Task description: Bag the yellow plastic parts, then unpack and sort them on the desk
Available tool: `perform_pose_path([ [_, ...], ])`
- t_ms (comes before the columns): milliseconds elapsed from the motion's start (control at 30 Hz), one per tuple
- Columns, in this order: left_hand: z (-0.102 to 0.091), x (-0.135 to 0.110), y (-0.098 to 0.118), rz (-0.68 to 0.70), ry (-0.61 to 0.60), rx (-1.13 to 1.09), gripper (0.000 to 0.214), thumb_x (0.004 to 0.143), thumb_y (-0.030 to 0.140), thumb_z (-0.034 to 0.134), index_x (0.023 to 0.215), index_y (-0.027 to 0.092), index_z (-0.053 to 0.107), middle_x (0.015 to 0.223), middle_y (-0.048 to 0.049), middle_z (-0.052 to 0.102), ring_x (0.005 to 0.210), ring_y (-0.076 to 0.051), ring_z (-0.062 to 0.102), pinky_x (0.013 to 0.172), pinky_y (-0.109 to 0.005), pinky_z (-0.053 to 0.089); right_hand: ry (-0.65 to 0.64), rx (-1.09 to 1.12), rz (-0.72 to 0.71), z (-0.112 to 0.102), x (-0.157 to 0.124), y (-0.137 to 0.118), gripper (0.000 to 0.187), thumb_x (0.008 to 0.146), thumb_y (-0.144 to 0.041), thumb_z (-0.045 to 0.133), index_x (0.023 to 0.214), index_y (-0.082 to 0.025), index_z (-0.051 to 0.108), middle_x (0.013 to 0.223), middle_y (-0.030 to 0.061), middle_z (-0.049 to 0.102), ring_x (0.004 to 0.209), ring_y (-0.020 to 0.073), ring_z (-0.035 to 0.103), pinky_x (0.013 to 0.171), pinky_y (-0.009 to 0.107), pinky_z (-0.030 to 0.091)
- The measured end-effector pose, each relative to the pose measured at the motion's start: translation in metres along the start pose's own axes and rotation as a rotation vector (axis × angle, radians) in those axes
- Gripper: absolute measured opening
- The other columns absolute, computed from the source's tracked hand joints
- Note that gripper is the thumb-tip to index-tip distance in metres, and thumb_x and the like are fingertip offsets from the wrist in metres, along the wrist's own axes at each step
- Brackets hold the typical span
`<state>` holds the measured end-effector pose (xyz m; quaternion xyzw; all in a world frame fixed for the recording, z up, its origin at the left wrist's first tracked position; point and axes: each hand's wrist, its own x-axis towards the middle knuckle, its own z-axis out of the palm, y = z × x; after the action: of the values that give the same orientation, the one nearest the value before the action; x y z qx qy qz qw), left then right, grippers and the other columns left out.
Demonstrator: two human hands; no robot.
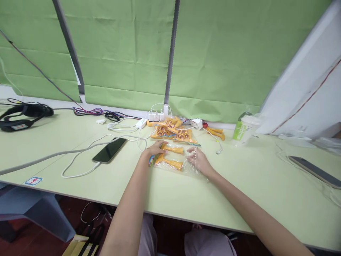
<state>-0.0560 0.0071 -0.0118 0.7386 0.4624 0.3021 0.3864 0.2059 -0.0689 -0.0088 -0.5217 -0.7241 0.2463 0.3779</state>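
A clear plastic bag (170, 156) lies on the table in front of me, with two orange-yellow plastic pieces inside, flared at their right ends. The nearer piece (173, 164) and the farther piece (174, 149) lie side by side. My left hand (155, 148) grips the bag's left end, its fingers curled over the farther piece, close to a small colourful label (151, 160). At the opposite end, my right hand (198, 160) has bent fingers on the loose, crinkled film; its fingertips are partly blurred by the plastic.
Behind are more bagged orange pieces (174, 131), a power strip (156, 116) and loose orange parts (217, 133). A cabled phone (109, 150) lies left, a headset (25, 114) farther left. At right stand a cup (246, 131) and another phone (315, 171).
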Motion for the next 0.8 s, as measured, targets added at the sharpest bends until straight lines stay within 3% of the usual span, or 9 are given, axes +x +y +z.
perform_pose_path([
  [67, 0.001, 0.0, 0.001, -0.013, 0.009, -0.006, 0.056, 0.058, 0.025, 0.074, 0.112, 0.023, 0.061, 0.13, -0.0076, 0.048, 0.124, -0.026, 0.043, 0.107, -0.036, 0.032, -0.128, -0.104, -0.007, -0.006, -0.009, -0.008, 0.039, 0.074, -0.046, 0.062, 0.105, -0.022, 0.059, 0.094, 0.0042, 0.062, 0.075, 0.0174, 0.059, 0.071, 0.034, 0.049],
  [167, 0.003, 0.0, 0.002, -0.023, -0.008, 0.006, 0.058, 0.06, 0.026, 0.073, 0.115, 0.021, 0.059, 0.132, -0.0098, 0.046, 0.126, -0.027, 0.042, 0.109, -0.036, 0.029, -0.28, -0.19, -0.037, -0.008, -0.021, -0.025, 0.052, 0.071, -0.053, 0.065, 0.116, -0.029, 0.057, 0.094, 0.0015, 0.065, 0.08, 0.019, 0.06, 0.074, 0.034, 0.047],
  [233, 0.004, 0.0, 0.003, -0.017, -0.027, 0.018, 0.057, 0.062, 0.026, 0.071, 0.117, 0.02, 0.058, 0.133, -0.0102, 0.045, 0.127, -0.026, 0.04, 0.11, -0.035, 0.027, -0.272, -0.226, -0.081, -0.003, -0.023, -0.034, 0.057, 0.069, -0.054, 0.067, 0.119, -0.031, 0.056, 0.096, 0.0015, 0.066, 0.084, 0.0208, 0.061, 0.077, 0.035, 0.045],
  [433, 0.005, 0.002, 0.0, -0.011, -0.028, 0.006, 0.045, 0.07, 0.023, 0.061, 0.115, 0.023, 0.059, 0.132, -0.0077, 0.047, 0.129, -0.024, 0.039, 0.111, -0.035, 0.025, -0.244, -0.336, -0.262, 0.009, -0.014, -0.035, 0.035, 0.077, -0.047, 0.061, 0.101, -0.024, 0.068, 0.095, 0.0057, 0.068, 0.084, 0.0232, 0.062, 0.08, 0.038, 0.044],
  [700, 0.003, 0.004, -0.003, 0.0, -0.034, 0.006, 0.044, 0.069, 0.022, 0.06, 0.113, 0.023, 0.061, 0.131, -0.0072, 0.048, 0.13, -0.025, 0.038, 0.111, -0.037, 0.025, -0.326, -0.1, -0.2, 0.007, -0.008, -0.022, 0.042, 0.075, -0.049, 0.063, 0.107, -0.022, 0.067, 0.095, 0.0056, 0.067, 0.078, 0.0185, 0.061, 0.073, 0.031, 0.047],
  [800, 0.002, 0.002, -0.003, 0.005, -0.071, 0.015, 0.047, 0.072, 0.024, 0.058, 0.118, 0.024, 0.057, 0.135, -0.0054, 0.045, 0.132, -0.024, 0.035, 0.112, -0.036, 0.023, -0.325, -0.071, -0.207, 0.011, -0.004, -0.021, 0.041, 0.075, -0.048, 0.064, 0.107, -0.022, 0.067, 0.095, 0.0056, 0.067, 0.082, 0.0189, 0.061, 0.078, 0.033, 0.047],
])
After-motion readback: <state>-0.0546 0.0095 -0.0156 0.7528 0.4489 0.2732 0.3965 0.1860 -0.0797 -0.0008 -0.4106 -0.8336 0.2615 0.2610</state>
